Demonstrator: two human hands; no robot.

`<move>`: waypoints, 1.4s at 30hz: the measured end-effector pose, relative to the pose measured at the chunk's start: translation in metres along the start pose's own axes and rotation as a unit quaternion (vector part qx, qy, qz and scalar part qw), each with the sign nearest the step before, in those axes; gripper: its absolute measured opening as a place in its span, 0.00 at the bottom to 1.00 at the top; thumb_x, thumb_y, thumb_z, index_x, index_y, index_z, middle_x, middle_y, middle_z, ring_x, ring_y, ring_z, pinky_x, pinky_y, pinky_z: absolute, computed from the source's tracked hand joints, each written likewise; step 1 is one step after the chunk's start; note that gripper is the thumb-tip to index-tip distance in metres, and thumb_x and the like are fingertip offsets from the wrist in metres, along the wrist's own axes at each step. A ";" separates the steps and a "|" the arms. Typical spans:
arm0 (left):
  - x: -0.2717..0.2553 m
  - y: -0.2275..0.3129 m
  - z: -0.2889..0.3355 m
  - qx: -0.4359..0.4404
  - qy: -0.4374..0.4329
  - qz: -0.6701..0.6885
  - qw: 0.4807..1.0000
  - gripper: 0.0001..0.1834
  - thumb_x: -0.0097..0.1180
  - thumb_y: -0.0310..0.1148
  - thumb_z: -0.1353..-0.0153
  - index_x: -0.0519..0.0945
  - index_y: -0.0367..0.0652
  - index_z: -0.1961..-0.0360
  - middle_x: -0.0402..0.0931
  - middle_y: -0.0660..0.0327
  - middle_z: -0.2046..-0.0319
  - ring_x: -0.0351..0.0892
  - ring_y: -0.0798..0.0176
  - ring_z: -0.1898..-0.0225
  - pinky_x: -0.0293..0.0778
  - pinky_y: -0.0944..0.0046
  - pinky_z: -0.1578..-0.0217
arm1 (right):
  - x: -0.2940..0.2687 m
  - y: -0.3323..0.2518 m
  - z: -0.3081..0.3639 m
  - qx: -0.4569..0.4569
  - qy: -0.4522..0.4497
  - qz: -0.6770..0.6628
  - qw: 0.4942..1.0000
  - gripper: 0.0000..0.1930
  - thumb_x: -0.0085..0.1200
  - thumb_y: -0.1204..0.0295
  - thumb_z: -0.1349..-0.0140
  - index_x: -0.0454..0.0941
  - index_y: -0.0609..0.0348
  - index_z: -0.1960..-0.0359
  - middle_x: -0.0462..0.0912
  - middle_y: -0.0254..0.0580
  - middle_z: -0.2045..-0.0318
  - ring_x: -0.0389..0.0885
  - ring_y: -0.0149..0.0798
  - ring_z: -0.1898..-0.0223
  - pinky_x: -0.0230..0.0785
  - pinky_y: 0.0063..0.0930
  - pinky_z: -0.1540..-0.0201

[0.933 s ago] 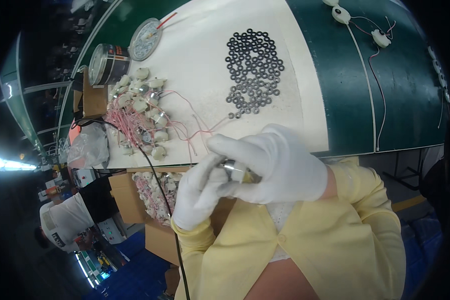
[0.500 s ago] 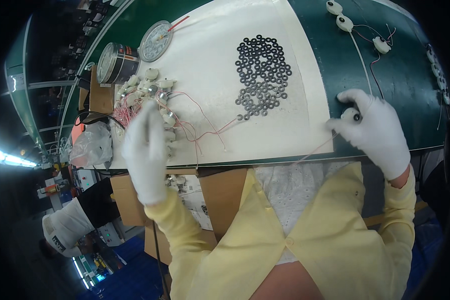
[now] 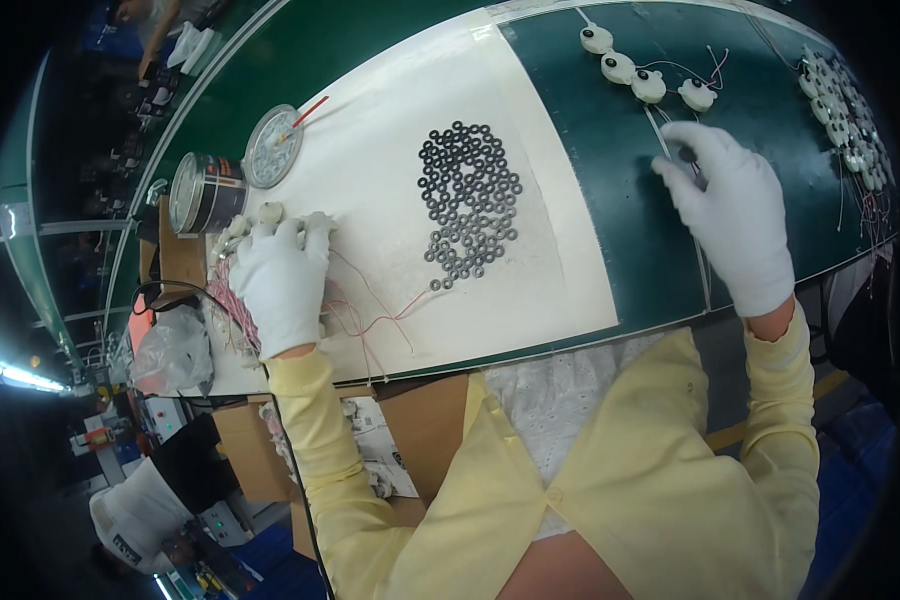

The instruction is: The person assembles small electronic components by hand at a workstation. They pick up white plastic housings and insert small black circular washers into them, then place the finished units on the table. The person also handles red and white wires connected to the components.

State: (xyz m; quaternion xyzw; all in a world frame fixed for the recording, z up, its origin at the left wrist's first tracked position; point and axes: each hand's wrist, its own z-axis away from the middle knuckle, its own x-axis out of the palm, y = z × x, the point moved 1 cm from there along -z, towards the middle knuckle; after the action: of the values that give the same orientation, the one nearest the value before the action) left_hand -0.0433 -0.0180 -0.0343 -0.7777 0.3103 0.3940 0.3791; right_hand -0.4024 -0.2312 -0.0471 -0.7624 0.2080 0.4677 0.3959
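Note:
My left hand [image 3: 282, 285], in a white glove, reaches onto a pile of small white round motors [image 3: 270, 212] with red and white wires [image 3: 232, 300]. Its fingers are spread over the pile, some tips lost among the parts. On the green surface, my gloved right hand [image 3: 732, 215] has thumb and forefinger apart, with no motor visible between them. Just beyond its fingertips lie a white motor with a black centre [image 3: 647, 88] and another motor [image 3: 697, 96] with thin leads.
Many black rings [image 3: 465, 190] lie on the white sheet [image 3: 555, 260]. At its far left stand a can [image 3: 208, 190] and a round dish [image 3: 270, 150] with a red stick. More motors [image 3: 840, 120] cluster at far right. An open cardboard box [image 3: 425, 425] sits below the table edge.
My right hand has let go of the motor, which now lies with the others on the green surface. My left hand has come down onto the motor pile. The whole view has shifted.

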 end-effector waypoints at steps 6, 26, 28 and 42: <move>0.004 0.018 -0.002 -0.025 -0.076 -0.031 0.996 0.19 0.56 0.50 0.33 0.88 0.47 0.59 0.85 0.51 0.59 0.83 0.45 0.54 0.76 0.46 0.52 | 0.018 0.003 -0.002 -0.136 0.065 0.135 0.979 0.18 0.65 0.60 0.39 0.83 0.54 0.51 0.84 0.43 0.64 0.85 0.47 0.63 0.74 0.41 0.63; -0.063 -0.017 -0.001 -0.092 0.051 0.125 0.987 0.18 0.64 0.34 0.37 0.83 0.43 0.47 0.85 0.53 0.58 0.84 0.53 0.55 0.78 0.55 0.52 | -0.004 0.088 -0.075 -0.100 -0.011 0.173 0.980 0.23 0.65 0.63 0.39 0.78 0.50 0.42 0.87 0.42 0.55 0.85 0.50 0.53 0.77 0.42 0.50; -0.082 -0.021 0.009 -0.169 0.075 0.255 0.949 0.19 0.62 0.32 0.34 0.81 0.39 0.44 0.84 0.54 0.55 0.82 0.58 0.53 0.77 0.59 0.49 | 0.000 0.089 -0.090 -0.114 -0.018 0.162 0.980 0.23 0.66 0.65 0.40 0.79 0.50 0.42 0.87 0.42 0.56 0.85 0.50 0.53 0.77 0.42 0.49; -0.141 -0.007 0.097 -0.126 -0.013 0.439 0.889 0.19 0.60 0.21 0.43 0.79 0.34 0.49 0.78 0.56 0.56 0.77 0.61 0.54 0.71 0.64 0.47 | -0.010 0.072 -0.111 -0.152 -0.050 0.031 0.987 0.19 0.61 0.71 0.37 0.80 0.52 0.43 0.86 0.47 0.62 0.85 0.50 0.60 0.76 0.39 0.55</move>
State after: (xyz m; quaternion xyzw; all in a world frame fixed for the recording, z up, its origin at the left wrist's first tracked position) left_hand -0.1449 0.0925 0.0482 -0.5978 0.5630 0.5664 0.0706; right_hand -0.3956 -0.3632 -0.0400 -0.7827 0.1382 0.5431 0.2709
